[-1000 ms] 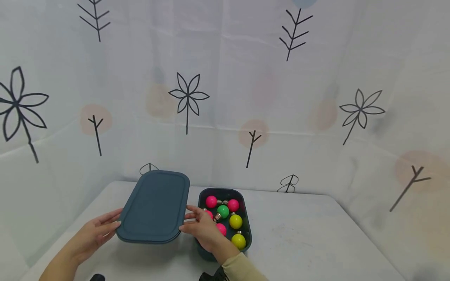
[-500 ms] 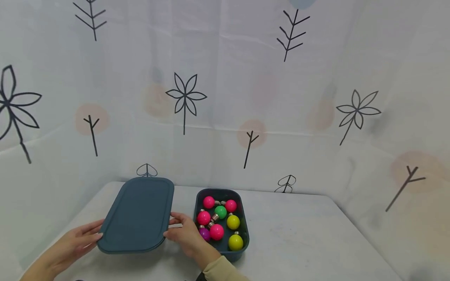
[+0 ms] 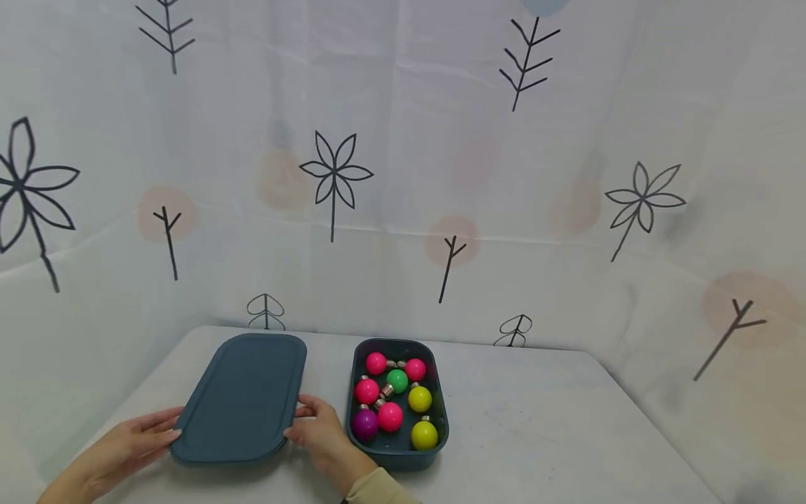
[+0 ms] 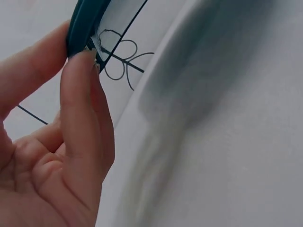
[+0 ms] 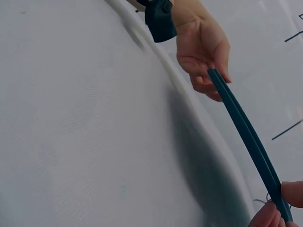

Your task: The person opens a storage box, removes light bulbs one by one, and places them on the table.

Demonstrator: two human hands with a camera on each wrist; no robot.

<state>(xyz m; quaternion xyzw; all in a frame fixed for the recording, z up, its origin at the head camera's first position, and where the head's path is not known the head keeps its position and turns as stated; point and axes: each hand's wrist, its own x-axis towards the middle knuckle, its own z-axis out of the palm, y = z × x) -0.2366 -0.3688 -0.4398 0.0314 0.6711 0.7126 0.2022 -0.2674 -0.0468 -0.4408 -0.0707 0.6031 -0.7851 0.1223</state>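
Observation:
A dark blue-green rectangular lid with rounded corners is held level just above the table, its shadow showing beneath it in both wrist views. My left hand pinches its left edge between thumb and fingers; the left wrist view shows the fingertips on the lid's rim. On the opposite edge my right hand grips with thumb above and fingers below. To the right of that hand stands a matching open box, holding several bulb-shaped pieces with metal screw bases: pink, yellow, green and purple.
The white table reaches back to a pale patterned curtain with line-drawn flowers. Beside the left hand, a dark strap shows on the forearm in the right wrist view.
Both hands have carried the lid left, away from the box, and lowered it toward the table. The purple bulb and nearby pink ones in the box have come into sight.

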